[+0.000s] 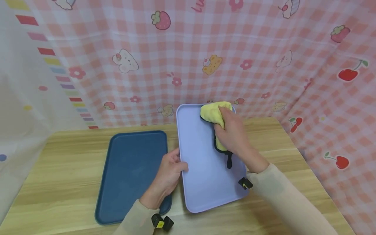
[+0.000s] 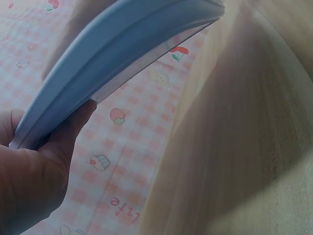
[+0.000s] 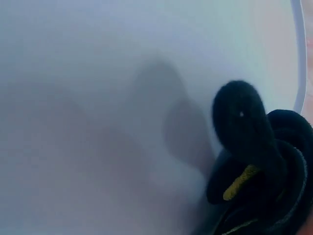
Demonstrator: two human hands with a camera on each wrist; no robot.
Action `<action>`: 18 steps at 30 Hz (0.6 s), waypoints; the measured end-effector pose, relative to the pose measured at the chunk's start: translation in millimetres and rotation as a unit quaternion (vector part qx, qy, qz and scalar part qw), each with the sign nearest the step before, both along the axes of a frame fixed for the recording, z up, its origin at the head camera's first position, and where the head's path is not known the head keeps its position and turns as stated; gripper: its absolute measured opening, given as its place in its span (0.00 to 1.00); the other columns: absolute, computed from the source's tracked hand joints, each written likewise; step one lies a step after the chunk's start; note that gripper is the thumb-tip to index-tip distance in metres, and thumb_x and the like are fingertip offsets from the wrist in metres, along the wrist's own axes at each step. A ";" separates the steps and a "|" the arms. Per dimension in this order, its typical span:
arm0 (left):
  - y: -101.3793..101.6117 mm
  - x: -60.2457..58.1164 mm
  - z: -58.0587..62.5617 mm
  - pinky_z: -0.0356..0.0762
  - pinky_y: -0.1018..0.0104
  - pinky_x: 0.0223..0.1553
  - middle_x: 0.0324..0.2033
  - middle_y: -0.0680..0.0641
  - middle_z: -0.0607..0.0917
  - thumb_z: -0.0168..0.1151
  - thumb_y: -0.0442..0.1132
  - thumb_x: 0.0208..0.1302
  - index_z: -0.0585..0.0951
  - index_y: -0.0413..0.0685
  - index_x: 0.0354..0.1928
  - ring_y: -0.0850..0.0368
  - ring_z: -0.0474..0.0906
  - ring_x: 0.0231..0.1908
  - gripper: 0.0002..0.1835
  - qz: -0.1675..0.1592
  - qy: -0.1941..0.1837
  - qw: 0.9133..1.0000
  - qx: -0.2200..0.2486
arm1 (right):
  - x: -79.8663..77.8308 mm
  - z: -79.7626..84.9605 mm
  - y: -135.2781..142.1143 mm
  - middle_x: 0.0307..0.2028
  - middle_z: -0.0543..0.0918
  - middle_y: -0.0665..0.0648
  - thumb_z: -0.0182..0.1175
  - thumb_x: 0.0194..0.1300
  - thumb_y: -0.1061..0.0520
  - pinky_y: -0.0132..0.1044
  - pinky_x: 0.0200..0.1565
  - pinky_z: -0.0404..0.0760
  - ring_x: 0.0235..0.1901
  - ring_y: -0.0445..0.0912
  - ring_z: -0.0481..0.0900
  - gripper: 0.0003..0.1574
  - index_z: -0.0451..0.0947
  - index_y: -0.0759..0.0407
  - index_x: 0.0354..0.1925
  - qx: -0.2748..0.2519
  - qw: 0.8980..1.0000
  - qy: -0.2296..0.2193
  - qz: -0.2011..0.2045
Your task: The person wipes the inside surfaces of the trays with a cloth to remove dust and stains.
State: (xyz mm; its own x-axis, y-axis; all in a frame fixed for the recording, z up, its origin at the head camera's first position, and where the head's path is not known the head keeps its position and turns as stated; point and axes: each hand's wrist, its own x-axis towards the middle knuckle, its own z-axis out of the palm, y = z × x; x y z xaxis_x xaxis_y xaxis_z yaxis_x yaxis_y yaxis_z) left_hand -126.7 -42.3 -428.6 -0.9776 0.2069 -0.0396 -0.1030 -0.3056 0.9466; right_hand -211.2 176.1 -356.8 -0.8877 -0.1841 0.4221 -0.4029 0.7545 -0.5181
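Note:
A lavender tray (image 1: 205, 182) is held up at a tilt above the table. My left hand (image 1: 170, 168) grips its left rim, the thumb on the inner face and the fingers behind. In the left wrist view, the tray (image 2: 98, 73) runs up and right from my left hand (image 2: 36, 181). My right hand (image 1: 235, 133) holds a bunched yellow cloth (image 1: 212, 112) with dark edging against the tray's upper right part. A dark loop on the cloth dangles below that hand. Dark folds of the cloth (image 3: 244, 122) lie close to the pale tray surface (image 3: 88, 73) in the right wrist view.
To the left, a dark blue tray (image 1: 132, 176) lies flat on the wooden table (image 1: 64, 182), partly covered by my left forearm. A pink checked curtain (image 1: 176, 65) hangs behind the table and along its right side. White fabric (image 1: 26, 81) hangs at the left.

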 end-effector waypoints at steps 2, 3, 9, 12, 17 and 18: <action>0.3 0.0 0.2 0.82 0.59 0.47 0.52 0.32 0.87 0.47 0.17 0.42 0.77 0.30 0.65 0.48 0.85 0.50 0.40 0.002 0.000 1.000 -0.001 | 0.3 1.1 -4.4 0.57 0.81 0.66 0.58 0.64 0.65 0.56 0.56 0.75 0.52 0.60 0.78 0.31 0.73 0.68 0.66 -0.003 1.000 0.001 0.006; 0.3 -0.4 0.1 0.82 0.59 0.47 0.52 0.31 0.87 0.47 0.17 0.42 0.77 0.29 0.65 0.48 0.85 0.50 0.40 0.002 0.001 1.000 -0.002 | 0.5 1.7 -6.4 0.58 0.81 0.66 0.58 0.65 0.64 0.56 0.57 0.75 0.53 0.59 0.77 0.32 0.73 0.68 0.67 -0.004 1.000 -0.001 0.010; -1.6 -0.9 1.2 0.81 0.60 0.48 0.52 0.31 0.86 0.47 0.17 0.42 0.77 0.29 0.65 0.47 0.84 0.52 0.40 0.004 0.007 1.000 -0.004 | 1.9 5.8 -16.2 0.65 0.77 0.66 0.58 0.68 0.63 0.55 0.63 0.72 0.61 0.59 0.74 0.35 0.69 0.69 0.71 -0.011 0.999 -0.012 0.028; -2.6 -1.0 2.2 0.81 0.60 0.48 0.53 0.31 0.86 0.47 0.17 0.42 0.77 0.30 0.65 0.46 0.83 0.53 0.40 0.006 0.006 1.000 -0.005 | 3.1 8.0 -21.6 0.67 0.76 0.67 0.58 0.69 0.62 0.56 0.64 0.71 0.63 0.60 0.73 0.35 0.69 0.69 0.72 -0.005 0.999 -0.020 0.031; -2.5 -1.3 2.7 0.81 0.60 0.48 0.53 0.32 0.86 0.48 0.18 0.42 0.78 0.29 0.64 0.47 0.83 0.52 0.39 0.018 0.002 1.000 -0.011 | 7.9 11.6 -33.1 0.73 0.69 0.67 0.58 0.71 0.58 0.58 0.69 0.67 0.70 0.62 0.67 0.38 0.66 0.66 0.76 0.014 0.998 -0.053 0.025; -2.2 -1.3 2.7 0.81 0.61 0.48 0.53 0.32 0.86 0.48 0.17 0.42 0.78 0.29 0.64 0.47 0.84 0.52 0.39 0.019 0.002 1.000 -0.010 | 9.1 12.2 -35.3 0.74 0.67 0.67 0.58 0.71 0.57 0.58 0.70 0.66 0.71 0.62 0.66 0.39 0.65 0.66 0.76 0.016 0.998 -0.058 0.026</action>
